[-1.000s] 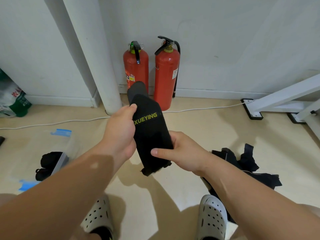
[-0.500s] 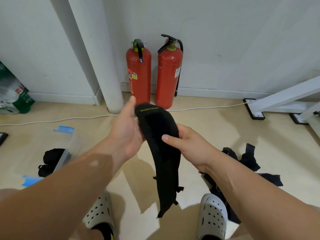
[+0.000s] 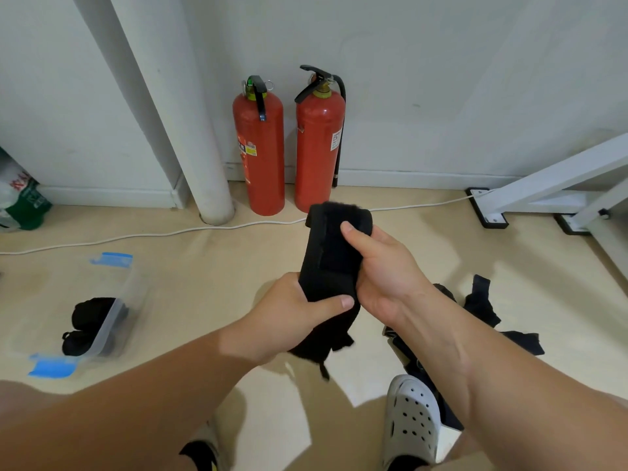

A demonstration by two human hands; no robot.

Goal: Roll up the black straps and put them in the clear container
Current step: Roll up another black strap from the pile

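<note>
Centrally, a black strap (image 3: 331, 263) is held above the floor between both hands. Its lower part is gripped by the left hand (image 3: 295, 317), with the thumb laid across the near face and the fingers wrapped behind. Its upper part is grasped by the right hand (image 3: 384, 266), with the thumb pressed on the front and the fingers hidden behind. A fuzzy edge is seen at the top, and loose ends hang below the left hand.

At near left, the clear container (image 3: 112, 317) is set on the floor, with rolled black straps (image 3: 89, 312) inside. At near right, a heap of loose black straps (image 3: 482, 307) lies on the floor, partly hidden by the right forearm.

Far against the wall, two red fire extinguishers (image 3: 260, 147) are stood side by side, just right of a white pipe (image 3: 190, 130). A white cable (image 3: 136, 236) is laid along the floor.
</note>
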